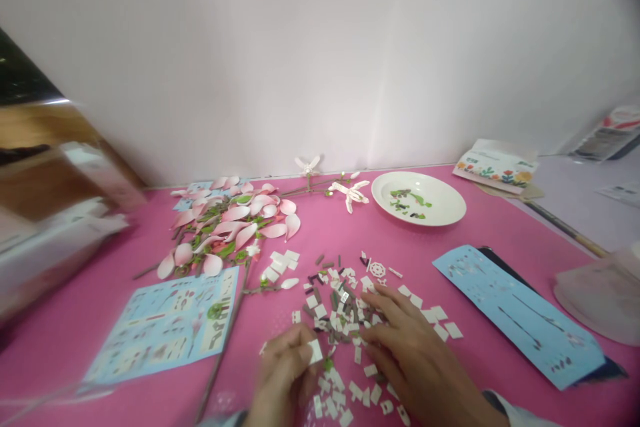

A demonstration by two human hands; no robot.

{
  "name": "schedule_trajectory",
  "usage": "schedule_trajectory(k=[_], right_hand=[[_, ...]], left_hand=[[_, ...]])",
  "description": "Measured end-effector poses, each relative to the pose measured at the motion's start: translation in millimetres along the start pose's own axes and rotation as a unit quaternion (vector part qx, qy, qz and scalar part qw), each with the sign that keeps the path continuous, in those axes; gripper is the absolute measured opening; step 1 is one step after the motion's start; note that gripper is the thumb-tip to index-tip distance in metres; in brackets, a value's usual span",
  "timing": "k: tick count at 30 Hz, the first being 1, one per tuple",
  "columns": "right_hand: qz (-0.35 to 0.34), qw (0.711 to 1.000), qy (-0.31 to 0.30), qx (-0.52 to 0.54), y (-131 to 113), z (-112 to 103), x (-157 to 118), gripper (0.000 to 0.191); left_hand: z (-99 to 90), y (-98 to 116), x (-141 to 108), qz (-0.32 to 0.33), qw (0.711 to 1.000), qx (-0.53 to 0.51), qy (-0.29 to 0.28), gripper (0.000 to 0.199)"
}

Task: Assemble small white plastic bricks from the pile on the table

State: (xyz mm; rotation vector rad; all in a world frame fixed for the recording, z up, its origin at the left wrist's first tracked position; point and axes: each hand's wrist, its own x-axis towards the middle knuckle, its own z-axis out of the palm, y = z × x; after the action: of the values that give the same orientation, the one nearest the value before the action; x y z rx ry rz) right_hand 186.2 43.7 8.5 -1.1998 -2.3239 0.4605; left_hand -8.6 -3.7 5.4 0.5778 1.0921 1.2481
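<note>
My left hand (287,370) is closed at the bottom middle, its thumb and fingers pinching a small white piece (315,351). To its right, my right hand (407,340) lies with fingers apart over the right side of a loose pile of small white, grey-brown and dark pieces (345,307); nothing shows in its grip, and its fingertips touch the pile. More small white pieces (333,395) are scattered between the hands. A group of white square pieces (280,265) lies behind the pile, beside a brown stem with a white bud (289,283).
Pink flower pieces (235,220) heap up at the left, behind a blue instruction sheet (165,323). A white plate (445,203) holds green bits. Another blue sheet (520,313) lies over a dark object at right, near a brush (565,227) and a translucent container (597,293).
</note>
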Motion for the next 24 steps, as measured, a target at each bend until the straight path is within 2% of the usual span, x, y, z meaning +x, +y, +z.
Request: schedule_trajectory(k=[4,7,9,11,13,16,20,24], right_hand=[[-0.019,0.999,0.023,0.037,-0.9,-2.4,0.0,0.024],[-0.01,0.992,0.026,0.122,-4.3,-6.1,0.4,0.019],[0.019,0.975,-0.003,0.223,-7.6,-9.3,1.7,0.017],[0.051,0.944,-0.043,0.322,-10.7,-12.2,3.1,0.02],[0.076,0.918,-0.077,0.381,-13.0,-13.9,4.0,0.022],[0.103,0.904,-0.102,0.403,-15.1,-13.9,4.1,0.027],[0.115,0.899,-0.113,0.406,-16.7,-12.4,3.6,0.031],[0.123,0.897,-0.12,0.408,-17.1,-10.8,3.8,0.034]], left_hand=[[1.7,0.7,-3.6,-0.01,0.999,0.027,-0.023,0.031],[0.8,2.0,-5.4,-0.011,0.996,0.074,-0.057,0.034],[-2.9,1.7,-6.0,0.01,0.987,0.138,-0.08,0.034],[-8.8,-0.2,-6.4,0.043,0.972,0.209,-0.097,0.031],[-15.2,-4.1,-6.7,0.064,0.958,0.259,-0.109,0.026],[-22.4,-12.3,-7.1,0.065,0.94,0.312,-0.119,0.019],[-25.2,-21.9,-7.8,0.066,0.921,0.366,-0.115,0.017],[-24.7,-24.2,-8.8,0.073,0.917,0.371,-0.128,0.018]])
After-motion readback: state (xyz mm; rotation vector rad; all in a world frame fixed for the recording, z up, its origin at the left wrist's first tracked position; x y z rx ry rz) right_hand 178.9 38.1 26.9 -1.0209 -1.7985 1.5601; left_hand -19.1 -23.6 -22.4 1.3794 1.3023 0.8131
